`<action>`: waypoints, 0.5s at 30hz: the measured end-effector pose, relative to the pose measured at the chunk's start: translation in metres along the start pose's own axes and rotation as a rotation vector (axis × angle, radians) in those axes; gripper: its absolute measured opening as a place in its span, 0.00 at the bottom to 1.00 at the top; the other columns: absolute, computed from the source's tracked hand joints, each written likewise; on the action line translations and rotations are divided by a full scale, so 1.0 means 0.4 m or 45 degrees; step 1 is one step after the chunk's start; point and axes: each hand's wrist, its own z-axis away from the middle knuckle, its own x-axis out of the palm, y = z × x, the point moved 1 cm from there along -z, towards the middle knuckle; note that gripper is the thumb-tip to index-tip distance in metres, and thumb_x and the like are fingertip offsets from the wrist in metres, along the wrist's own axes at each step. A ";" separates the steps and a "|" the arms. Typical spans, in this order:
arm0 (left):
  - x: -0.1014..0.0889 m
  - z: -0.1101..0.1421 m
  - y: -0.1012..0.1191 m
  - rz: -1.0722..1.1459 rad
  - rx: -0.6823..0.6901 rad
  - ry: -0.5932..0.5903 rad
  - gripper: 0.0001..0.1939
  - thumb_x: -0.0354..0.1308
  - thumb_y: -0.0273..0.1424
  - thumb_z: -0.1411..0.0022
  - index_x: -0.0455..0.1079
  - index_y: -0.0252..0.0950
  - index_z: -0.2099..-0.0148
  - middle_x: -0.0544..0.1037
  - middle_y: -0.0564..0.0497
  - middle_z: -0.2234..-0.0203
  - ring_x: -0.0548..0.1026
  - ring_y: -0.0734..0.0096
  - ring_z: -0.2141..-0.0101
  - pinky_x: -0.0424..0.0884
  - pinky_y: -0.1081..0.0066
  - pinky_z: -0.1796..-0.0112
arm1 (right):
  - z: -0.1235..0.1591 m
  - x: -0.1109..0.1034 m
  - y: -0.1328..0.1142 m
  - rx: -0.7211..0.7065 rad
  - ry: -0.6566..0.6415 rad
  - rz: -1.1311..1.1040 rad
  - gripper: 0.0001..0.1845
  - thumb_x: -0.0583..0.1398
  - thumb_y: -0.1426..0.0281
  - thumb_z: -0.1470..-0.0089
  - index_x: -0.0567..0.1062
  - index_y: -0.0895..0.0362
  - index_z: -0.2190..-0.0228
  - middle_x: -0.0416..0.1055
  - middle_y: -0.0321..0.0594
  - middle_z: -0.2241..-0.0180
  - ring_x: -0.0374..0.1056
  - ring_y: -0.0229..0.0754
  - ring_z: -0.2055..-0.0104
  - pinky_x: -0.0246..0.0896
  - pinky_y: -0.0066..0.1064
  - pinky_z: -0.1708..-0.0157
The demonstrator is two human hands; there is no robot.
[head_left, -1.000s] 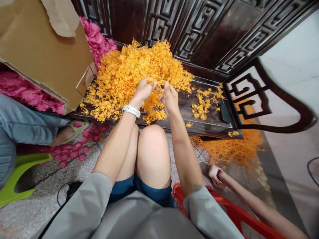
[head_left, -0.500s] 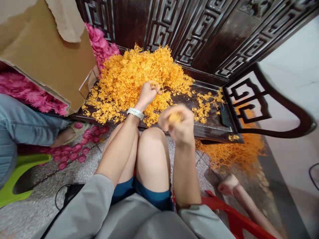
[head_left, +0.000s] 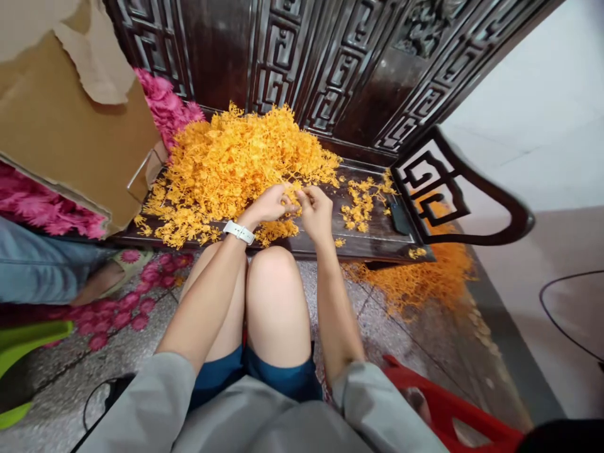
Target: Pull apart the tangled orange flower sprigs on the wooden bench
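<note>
One yellow-orange flower sprig (head_left: 294,188) is seemingly pinched by left hand (head_left: 268,205) and right hand (head_left: 318,214); matching sprigs (head_left: 240,157) are heaped on wooden bench (head_left: 375,239).

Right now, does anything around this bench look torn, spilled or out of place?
Yes: the cardboard box has a torn flap. On the floor, pink flower heads and, near the armrest, an orange heap look spilled, lying apart from the yellow flower pile on the bench, though perhaps placed there.
</note>
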 end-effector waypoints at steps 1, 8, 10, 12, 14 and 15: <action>0.003 0.008 0.008 0.010 -0.039 0.003 0.18 0.69 0.20 0.40 0.74 0.33 0.48 0.76 0.57 0.74 0.78 0.70 0.71 0.70 0.70 0.65 | 0.063 -0.018 -0.024 0.074 0.100 -0.035 0.22 0.60 0.50 0.29 0.82 0.55 0.59 0.81 0.47 0.58 0.75 0.46 0.57 0.71 0.41 0.53; -0.006 0.009 0.048 0.050 -0.259 0.055 0.27 0.76 0.27 0.41 0.70 0.33 0.43 0.80 0.55 0.75 0.84 0.61 0.63 0.74 0.64 0.52 | 0.534 -0.142 -0.215 0.647 -0.206 -0.285 0.14 0.64 0.58 0.29 0.86 0.53 0.56 0.83 0.42 0.64 0.77 0.44 0.63 0.71 0.35 0.62; -0.009 -0.004 0.036 -0.066 -0.248 0.151 0.29 0.78 0.29 0.43 0.70 0.33 0.43 0.81 0.54 0.75 0.84 0.59 0.63 0.73 0.64 0.53 | 0.494 -0.154 -0.212 0.578 -0.298 -0.269 0.15 0.64 0.58 0.29 0.86 0.54 0.53 0.84 0.42 0.63 0.76 0.43 0.63 0.69 0.34 0.61; -0.003 -0.005 0.022 -0.248 -0.222 0.207 0.30 0.77 0.29 0.43 0.71 0.33 0.41 0.80 0.54 0.77 0.83 0.57 0.65 0.73 0.63 0.56 | 0.382 -0.151 -0.176 0.419 -0.331 -0.213 0.16 0.63 0.57 0.28 0.85 0.53 0.51 0.82 0.42 0.61 0.74 0.43 0.63 0.68 0.35 0.60; 0.011 0.006 0.011 -0.459 -0.159 0.231 0.28 0.75 0.28 0.42 0.73 0.34 0.42 0.79 0.53 0.78 0.82 0.54 0.67 0.74 0.61 0.57 | 0.246 -0.131 -0.121 0.211 -0.264 -0.098 0.18 0.65 0.55 0.30 0.83 0.52 0.47 0.80 0.42 0.58 0.71 0.43 0.63 0.68 0.37 0.58; 0.018 0.014 0.007 -0.565 -0.119 0.236 0.24 0.74 0.27 0.42 0.75 0.34 0.44 0.79 0.51 0.77 0.81 0.52 0.67 0.74 0.59 0.56 | 0.184 -0.116 -0.091 0.116 -0.207 -0.043 0.22 0.66 0.54 0.31 0.80 0.51 0.43 0.79 0.43 0.55 0.69 0.43 0.63 0.68 0.39 0.56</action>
